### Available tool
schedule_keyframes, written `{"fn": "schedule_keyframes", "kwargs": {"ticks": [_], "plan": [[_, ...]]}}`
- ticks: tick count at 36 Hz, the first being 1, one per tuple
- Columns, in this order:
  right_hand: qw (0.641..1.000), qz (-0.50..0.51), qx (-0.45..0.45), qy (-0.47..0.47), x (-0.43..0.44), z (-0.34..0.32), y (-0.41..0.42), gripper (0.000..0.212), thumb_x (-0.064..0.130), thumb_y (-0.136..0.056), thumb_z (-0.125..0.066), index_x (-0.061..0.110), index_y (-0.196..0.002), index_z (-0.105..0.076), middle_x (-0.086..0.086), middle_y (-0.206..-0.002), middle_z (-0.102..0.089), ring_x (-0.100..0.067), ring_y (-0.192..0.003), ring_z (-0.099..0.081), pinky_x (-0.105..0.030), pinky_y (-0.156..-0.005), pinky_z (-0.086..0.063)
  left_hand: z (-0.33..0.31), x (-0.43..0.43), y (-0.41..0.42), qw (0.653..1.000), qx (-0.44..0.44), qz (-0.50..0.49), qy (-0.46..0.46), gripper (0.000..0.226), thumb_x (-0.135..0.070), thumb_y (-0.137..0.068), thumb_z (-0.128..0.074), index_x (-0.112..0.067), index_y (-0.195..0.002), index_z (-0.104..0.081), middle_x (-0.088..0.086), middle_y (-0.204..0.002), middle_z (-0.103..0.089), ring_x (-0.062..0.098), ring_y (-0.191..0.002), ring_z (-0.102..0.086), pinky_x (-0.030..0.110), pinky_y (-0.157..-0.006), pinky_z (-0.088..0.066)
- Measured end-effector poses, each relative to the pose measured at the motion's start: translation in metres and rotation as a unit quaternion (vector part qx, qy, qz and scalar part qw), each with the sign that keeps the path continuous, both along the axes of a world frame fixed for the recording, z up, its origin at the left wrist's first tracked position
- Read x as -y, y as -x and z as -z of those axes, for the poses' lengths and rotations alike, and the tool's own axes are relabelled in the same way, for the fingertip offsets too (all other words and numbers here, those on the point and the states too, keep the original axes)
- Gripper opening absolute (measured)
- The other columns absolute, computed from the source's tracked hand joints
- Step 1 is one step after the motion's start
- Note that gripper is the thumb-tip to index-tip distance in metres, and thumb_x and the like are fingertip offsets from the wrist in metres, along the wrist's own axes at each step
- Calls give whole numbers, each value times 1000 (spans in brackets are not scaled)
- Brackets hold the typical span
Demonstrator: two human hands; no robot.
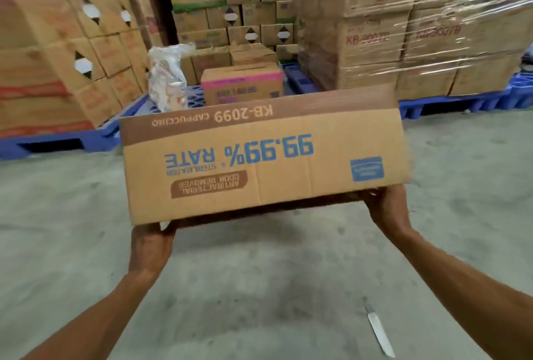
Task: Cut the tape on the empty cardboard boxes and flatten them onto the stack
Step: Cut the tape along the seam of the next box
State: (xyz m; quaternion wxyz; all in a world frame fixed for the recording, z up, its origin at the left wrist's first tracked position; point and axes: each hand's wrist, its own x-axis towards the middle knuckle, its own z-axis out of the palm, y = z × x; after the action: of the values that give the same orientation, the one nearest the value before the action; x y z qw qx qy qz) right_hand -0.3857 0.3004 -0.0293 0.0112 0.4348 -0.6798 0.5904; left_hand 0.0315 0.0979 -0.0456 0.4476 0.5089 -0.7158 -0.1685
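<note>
cardboard box point(259, 163) lifted, left hand point(150, 244) and right hand point(386, 209) gripping its near corners, knife point(379, 331) on floor point(259, 287)

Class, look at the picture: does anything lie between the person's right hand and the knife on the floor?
Nothing visible does: only floor lies between the right hand and the knife. That hand, though, grips the box.

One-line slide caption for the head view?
The left hand and right hand grip a cardboard box by its lower edge; a knife lies on the concrete floor.
</note>
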Motion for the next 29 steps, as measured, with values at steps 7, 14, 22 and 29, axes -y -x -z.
{"fn": "schedule_keyframes", "kwargs": {"ticks": [7,14,22,29], "plan": [[977,41,-24,-207,-11,102,-18,23,29,-93,-71,16,-112,-68,-6,-107,-75,-27,-95,-71,-45,-79,-58,67,-8,-44,983,107,39,-146,57,-39,-94,-69,-39,-142,-39,5,-142,-59,30,-124,-57,30,-91,-42],[954,4,27,-298,-55,140,-29,12,28,-89,-55,28,-86,-67,5,-84,-72,-4,-75,-65,-29,-61,-49,115,-11,-107,917,348,196,-23,32,-12,-99,-51,-10,-130,-60,24,-125,-67,42,-115,-65,50,-99,-53],[878,-81,-113,-458,-71,134,-20,39,15,-102,-44,-2,-134,-55,-22,-140,-54,-36,-130,-52,-41,-107,-42,85,-20,-123,839,478,234,-114,37,-22,-98,-43,2,-106,-71,30,-121,-67,44,-110,-67,46,-90,-57],[886,-123,-24,-446,-39,100,-9,32,44,-88,-62,20,-106,-72,-13,-116,-71,-28,-100,-65,-33,-76,-49,35,21,-69,912,195,126,-338,32,2,-101,-50,7,-133,-57,22,-114,-69,25,-97,-65,19,-69,-50]]}}
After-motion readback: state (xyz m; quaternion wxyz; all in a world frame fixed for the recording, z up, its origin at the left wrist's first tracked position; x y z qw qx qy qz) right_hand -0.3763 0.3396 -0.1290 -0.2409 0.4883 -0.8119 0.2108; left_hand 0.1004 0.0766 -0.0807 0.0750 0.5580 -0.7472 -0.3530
